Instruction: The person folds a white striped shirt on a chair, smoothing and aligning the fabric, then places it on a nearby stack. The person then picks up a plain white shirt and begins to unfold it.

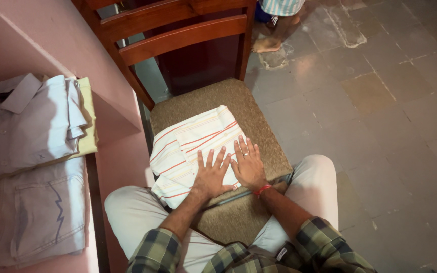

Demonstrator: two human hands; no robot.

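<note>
Striped shirt (193, 146): folded, lying on the chair seat (259, 121).
Left hand (212, 177): grip wide, palm flat on the shirt.
Right hand (249, 164): grip wide, beside it.
Risk: uneven pressing may skew the folds — or slide the shirt off the seat's near edge.

Single head cam, looking steeply down, close over chair seat (259, 121), facing fwd

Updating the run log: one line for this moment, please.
left hand: flat on striped shirt | right hand: flat on shirt | shirt: folded on chair
</note>
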